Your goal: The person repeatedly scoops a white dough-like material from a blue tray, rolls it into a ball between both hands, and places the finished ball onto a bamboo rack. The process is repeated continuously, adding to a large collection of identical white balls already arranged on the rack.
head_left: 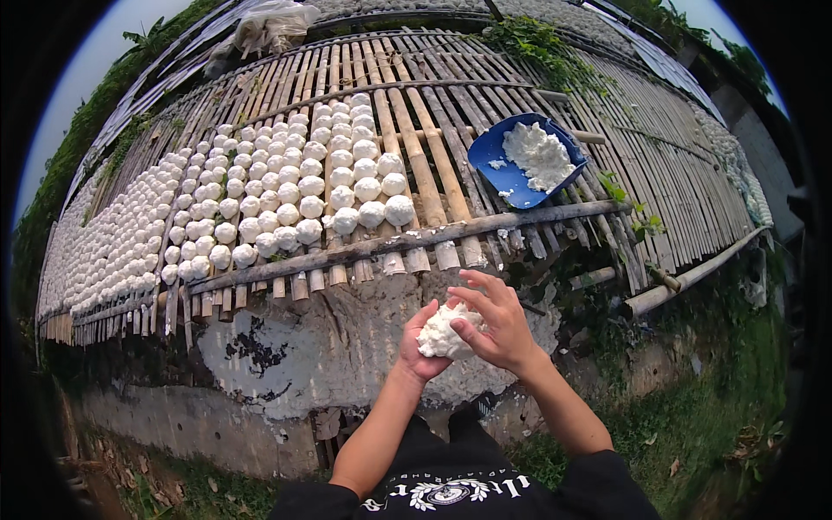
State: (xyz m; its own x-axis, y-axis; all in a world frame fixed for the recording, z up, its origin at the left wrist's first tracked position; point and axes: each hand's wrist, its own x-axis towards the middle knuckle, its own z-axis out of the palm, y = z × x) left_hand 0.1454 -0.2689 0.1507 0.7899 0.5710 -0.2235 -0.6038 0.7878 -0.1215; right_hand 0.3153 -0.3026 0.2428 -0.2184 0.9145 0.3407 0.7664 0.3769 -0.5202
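A crumbly lump of white dough-like paste [445,334] is between my two hands, in front of the bamboo rack. My left hand [419,350] cups it from the left and below. On the other side, my right hand [501,326] curves over the lump, its thumb pressed to the paste and its fingers spread and bent. Rows of white balls [312,185], much like the paste in colour, sit on the slats to the left. A blue scoop-shaped container [513,187] at the right holds a loose heap of white paste [539,156].
The slatted bamboo rack [429,178] spans the view, with a bamboo pole [494,223] along its near edge. Below it stands a rough concrete wall [347,347]. Green plants [537,50] poke through at the back, near a clear plastic bag [276,26]. Grass [676,433] grows at the lower right.
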